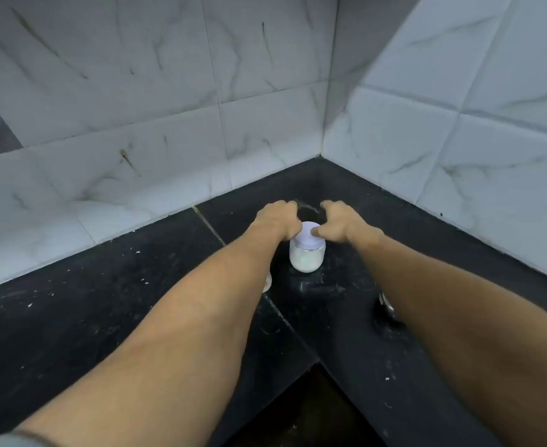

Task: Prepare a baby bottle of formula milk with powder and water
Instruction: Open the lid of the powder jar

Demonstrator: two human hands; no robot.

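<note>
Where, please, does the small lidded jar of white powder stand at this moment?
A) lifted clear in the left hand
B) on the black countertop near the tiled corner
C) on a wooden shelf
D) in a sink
B: the jar rests upright on the black countertop close to the tiled corner, with the left hand and the right hand at either side of its lid.

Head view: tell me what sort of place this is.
Probably a kitchen corner: a black stone counter, marble-look wall tiles meeting at a corner, and a lidded jar of white powder standing on the counter.
</note>
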